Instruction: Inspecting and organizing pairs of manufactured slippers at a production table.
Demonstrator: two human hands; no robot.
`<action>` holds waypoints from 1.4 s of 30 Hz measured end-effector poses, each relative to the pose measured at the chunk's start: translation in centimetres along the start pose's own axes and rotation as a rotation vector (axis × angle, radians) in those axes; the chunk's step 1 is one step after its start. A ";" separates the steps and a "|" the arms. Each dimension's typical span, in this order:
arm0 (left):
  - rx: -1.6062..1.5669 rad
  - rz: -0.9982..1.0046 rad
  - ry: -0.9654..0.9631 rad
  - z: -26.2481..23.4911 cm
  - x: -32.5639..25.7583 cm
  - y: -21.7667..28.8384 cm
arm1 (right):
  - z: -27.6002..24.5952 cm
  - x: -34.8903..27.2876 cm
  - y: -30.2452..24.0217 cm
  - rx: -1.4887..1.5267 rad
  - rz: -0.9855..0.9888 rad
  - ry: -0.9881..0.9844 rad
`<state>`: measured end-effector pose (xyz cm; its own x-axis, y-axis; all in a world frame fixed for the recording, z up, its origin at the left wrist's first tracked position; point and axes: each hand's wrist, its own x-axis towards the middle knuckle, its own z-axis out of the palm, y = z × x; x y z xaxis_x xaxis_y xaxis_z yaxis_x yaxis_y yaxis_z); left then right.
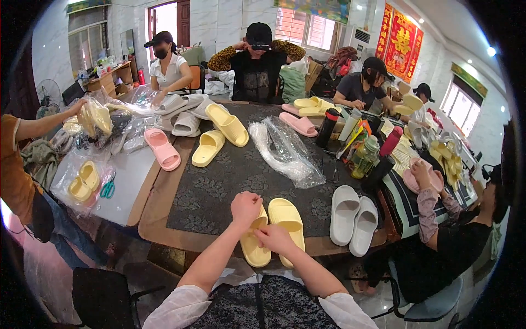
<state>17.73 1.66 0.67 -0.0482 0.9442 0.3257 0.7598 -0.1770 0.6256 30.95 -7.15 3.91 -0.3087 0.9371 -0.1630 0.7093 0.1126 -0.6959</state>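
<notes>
A pair of yellow slide slippers lies side by side at the table's near edge, toes pointing away from me. My left hand (246, 209) is closed in a fist above the toe end of the left yellow slipper (255, 253). Just nearer to me, my right hand (274, 239) is closed in a pinch over the same slipper, by its strap. Whatever the fingers of either hand hold, if anything, is too small or hidden to make out. The right yellow slipper (286, 219) lies beyond my right hand, partly covered by that wrist.
Grey slippers (346, 216) lie to the right. Farther off are clear plastic bags (290, 156), yellow slippers (226, 125), a pink slipper (162, 149) and bottles (366, 156). Green-handled scissors (108, 189) lie left. Several co-workers sit or stand around the tables; an office chair (101, 296) stands behind left.
</notes>
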 end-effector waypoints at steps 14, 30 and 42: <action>-0.402 0.040 0.060 -0.2 0.0 -0.6 | -11.2 -14.5 6.7 0.421 0.203 0.252; -0.269 0.134 0.015 -0.7 0.0 -0.1 | -7.1 -7.0 6.1 1.490 -0.167 0.345; -0.265 0.234 -0.470 0.8 2.3 2.7 | -2.2 -1.4 6.1 0.164 0.170 0.292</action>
<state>20.19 3.56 2.58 0.4399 0.8828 0.1650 0.5247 -0.4017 0.7505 37.08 -7.02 1.38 0.0154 0.9953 -0.0957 0.6168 -0.0848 -0.7826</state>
